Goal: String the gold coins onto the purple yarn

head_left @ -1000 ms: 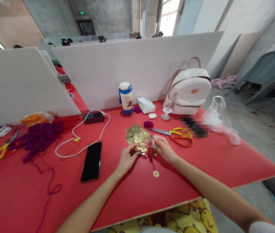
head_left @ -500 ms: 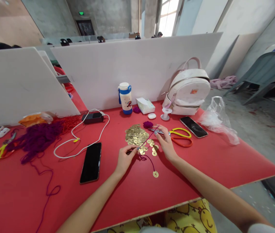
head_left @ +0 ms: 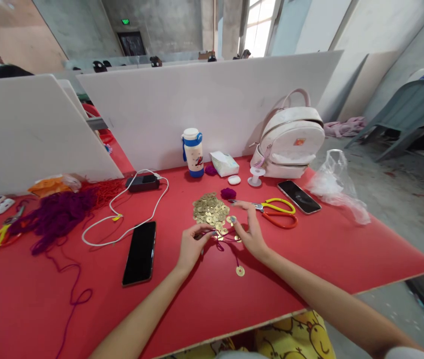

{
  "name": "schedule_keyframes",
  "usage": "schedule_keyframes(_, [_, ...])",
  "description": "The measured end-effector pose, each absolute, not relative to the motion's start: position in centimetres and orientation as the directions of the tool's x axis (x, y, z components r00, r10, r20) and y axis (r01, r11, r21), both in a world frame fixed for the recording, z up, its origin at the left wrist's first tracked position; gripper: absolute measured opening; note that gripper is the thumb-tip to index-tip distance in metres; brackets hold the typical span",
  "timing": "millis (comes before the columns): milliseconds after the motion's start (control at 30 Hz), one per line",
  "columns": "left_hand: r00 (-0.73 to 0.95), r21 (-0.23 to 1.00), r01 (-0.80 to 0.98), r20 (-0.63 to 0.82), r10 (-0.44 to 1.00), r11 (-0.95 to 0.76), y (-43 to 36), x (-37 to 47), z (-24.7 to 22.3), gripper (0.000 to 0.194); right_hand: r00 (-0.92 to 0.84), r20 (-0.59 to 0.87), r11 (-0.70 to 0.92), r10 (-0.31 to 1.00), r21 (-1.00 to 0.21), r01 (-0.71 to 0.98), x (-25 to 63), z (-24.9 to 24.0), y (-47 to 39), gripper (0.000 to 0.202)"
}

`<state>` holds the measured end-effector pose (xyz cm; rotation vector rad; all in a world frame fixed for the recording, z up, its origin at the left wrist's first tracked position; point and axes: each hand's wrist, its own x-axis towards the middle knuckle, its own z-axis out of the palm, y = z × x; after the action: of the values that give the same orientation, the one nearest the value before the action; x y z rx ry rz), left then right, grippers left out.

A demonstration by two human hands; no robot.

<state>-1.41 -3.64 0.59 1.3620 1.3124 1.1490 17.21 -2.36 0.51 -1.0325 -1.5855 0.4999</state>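
Note:
My left hand [head_left: 193,244] pinches a thin purple cord [head_left: 220,246] between thumb and fingertips, with a small loop hanging below the pinch. My right hand [head_left: 252,234] is just to the right, its thumb and index finger spread apart. Strands of the cord run from the pinch towards this hand; whether its other fingers touch them is hidden. One brass-coloured coin with a centre hole [head_left: 240,270] lies on the red table at the cord's lower end. Just beyond my fingertips spreads a pile of similar coins [head_left: 210,209].
Scissors with yellow and red handles [head_left: 277,212] lie beyond my right hand, near a phone [head_left: 299,196]. Another phone [head_left: 139,253] lies left of my left hand. A bottle [head_left: 193,152] and a white backpack [head_left: 290,142] stand behind. Purple yarn [head_left: 64,214] is heaped at left.
My right hand has come down and slightly closer, and its thumb and index finger have parted from the taut cord. The cord now hangs lower. My left hand keeps its pinch.

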Motion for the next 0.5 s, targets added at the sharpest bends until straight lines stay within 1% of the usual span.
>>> schedule_keyframes(67, [-0.001, 0.987, 0.160, 0.030, 1.000, -0.029, -3.6, -1.4, 0.4, 0.013, 0.067, 0.569, 0.524, 0.819, -0.791, 0.316, 17.3, 0.4, -2.1, 0.035])
schedule_keyframes(100, [-0.008, 0.988, 0.154, 0.028, 1.000, -0.026, -3.6, -1.5, 0.4, 0.014, 0.091, 0.578, 0.529, 0.811, -0.790, 0.311, 17.4, 0.4, -1.9, 0.033])
schedule_keyframes(167, [-0.020, 0.989, 0.143, 0.022, 1.000, -0.019, -3.7, -1.5, 0.3, 0.014, 0.075, 0.594, 0.548, 0.801, -0.778, 0.306, 17.6, 0.6, -1.7, 0.019])
schedule_keyframes(200, [-0.026, 0.990, 0.138, 0.019, 0.999, -0.015, -3.7, -1.4, 0.3, 0.014, 0.025, 0.589, 0.555, 0.808, -0.775, 0.301, 17.7, 0.7, -1.7, 0.013])
schedule_keyframes(267, [-0.029, 0.990, 0.139, 0.020, 0.999, -0.016, -3.8, -1.4, 0.4, 0.015, -0.142, 0.548, 0.563, 0.824, -0.768, 0.306, 17.6, 0.8, -1.9, 0.018])
schedule_keyframes(367, [-0.016, 0.986, 0.158, 0.047, 0.999, -0.044, -3.8, -1.4, 0.7, 0.016, -0.368, 0.443, 0.571, 0.817, -0.710, 0.412, 17.0, 0.5, -2.5, 0.017])
schedule_keyframes(433, [-0.010, 0.979, 0.185, 0.091, 0.996, -0.088, -3.8, -1.5, 0.8, 0.014, -0.428, 0.379, 0.563, 0.820, -0.664, 0.492, 16.5, -0.1, -2.7, 0.019])
schedule_keyframes(500, [-0.006, 0.966, 0.217, 0.146, 0.989, -0.141, -3.7, -1.6, 0.8, 0.012, -0.431, 0.330, 0.531, 0.840, -0.664, 0.526, 16.1, -0.6, -2.8, 0.021])
